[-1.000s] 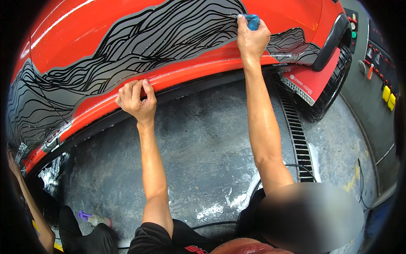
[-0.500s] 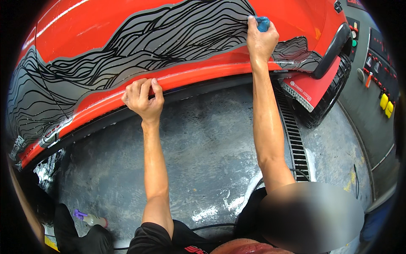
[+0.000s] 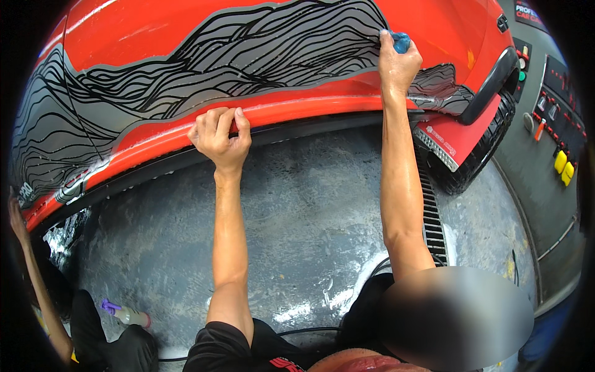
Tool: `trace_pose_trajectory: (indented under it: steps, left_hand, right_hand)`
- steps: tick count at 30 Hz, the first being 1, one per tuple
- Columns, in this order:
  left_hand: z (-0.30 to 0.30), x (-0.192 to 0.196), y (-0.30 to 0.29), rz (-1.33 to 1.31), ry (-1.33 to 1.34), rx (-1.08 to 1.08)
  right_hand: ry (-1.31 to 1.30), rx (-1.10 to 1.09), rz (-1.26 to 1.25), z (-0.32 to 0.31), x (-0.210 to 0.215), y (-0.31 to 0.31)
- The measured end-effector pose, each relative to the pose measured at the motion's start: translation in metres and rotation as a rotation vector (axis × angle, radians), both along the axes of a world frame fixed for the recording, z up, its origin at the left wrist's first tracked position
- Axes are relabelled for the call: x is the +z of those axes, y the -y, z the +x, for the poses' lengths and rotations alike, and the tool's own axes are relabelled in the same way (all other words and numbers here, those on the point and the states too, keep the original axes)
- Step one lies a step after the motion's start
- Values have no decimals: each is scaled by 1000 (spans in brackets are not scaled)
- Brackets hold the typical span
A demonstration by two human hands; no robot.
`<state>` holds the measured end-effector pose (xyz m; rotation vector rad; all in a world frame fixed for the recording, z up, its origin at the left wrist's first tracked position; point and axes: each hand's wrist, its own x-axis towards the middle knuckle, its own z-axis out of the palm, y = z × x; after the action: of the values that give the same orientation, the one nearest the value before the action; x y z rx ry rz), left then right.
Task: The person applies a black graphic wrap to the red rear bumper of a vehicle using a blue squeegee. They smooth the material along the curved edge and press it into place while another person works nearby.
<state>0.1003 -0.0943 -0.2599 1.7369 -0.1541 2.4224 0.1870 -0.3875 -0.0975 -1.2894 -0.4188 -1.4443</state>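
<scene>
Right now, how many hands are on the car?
3: the left hand grips the red sill, the right hand presses a blue tool on the graphic, another person's hand far left.

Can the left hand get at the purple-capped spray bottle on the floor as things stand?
Probably not right away. The left hand is gripping the car's red lower edge, and the spray bottle lies far back by another person's leg. Floor between looks free, though.
</scene>
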Motion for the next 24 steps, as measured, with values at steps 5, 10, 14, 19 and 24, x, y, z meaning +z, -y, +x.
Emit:
trace_pose_trajectory:
  steps: [5, 10, 14, 19, 24]
  left_hand:
    - [0, -1, -2, 0, 13, 14]
    - [-2, 0, 0, -15, 2, 2]
    - [-3, -1, 3, -2, 5, -5]
    - [-3, 0, 0, -4, 6, -12]
    - [-5, 0, 0, -4, 8, -23]
  right_hand:
    - [176, 51, -149, -30, 13, -48]
    - [110, -49, -236, -26, 21, -34]
    - [211, -68, -305, -26, 15, -38]
    - [35, 55, -174, -33, 22, -32]
    - [131, 44, -303, -42, 14, -51]
